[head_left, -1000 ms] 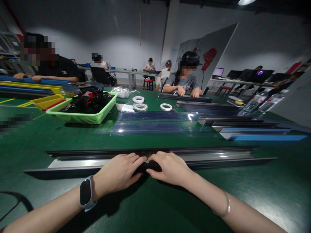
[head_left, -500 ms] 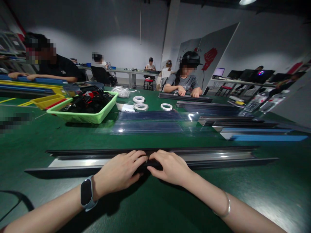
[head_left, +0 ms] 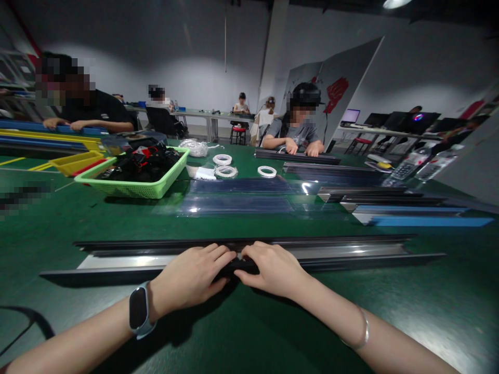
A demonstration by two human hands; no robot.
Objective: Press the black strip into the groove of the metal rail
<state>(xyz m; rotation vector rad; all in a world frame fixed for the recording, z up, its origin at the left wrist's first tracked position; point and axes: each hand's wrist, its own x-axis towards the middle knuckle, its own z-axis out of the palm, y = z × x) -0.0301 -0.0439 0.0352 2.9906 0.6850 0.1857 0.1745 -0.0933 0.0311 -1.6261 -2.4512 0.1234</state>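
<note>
A long black metal profile (head_left: pixel 343 264) with a silvery channel inside lies crosswise in front of me on the green table. My left hand (head_left: pixel 193 274), with a watch on its wrist, grips the near wall left of the middle, fingers over into the channel and thumb on my side. Just beside it, my right hand (head_left: pixel 275 269) is closed on the same wall, thumb outside and fingers curled inward. The two hands' fingertips almost meet. Whatever lies under the fingertips in the channel is hidden.
Beyond the profile lie clear plastic strips (head_left: pixel 241 203), a green basket (head_left: pixel 146 189) of black and red parts, and white tape rolls (head_left: pixel 267 171). Other profiles (head_left: pixel 429 221) lie at the right near water bottles (head_left: pixel 407 165). Co-workers sit across the table and at the left.
My fingers have shifted slightly on the profile, with the right thumb a little further left and higher. The profile stays in place. The co-worker at the left has moved both hands rightward.
</note>
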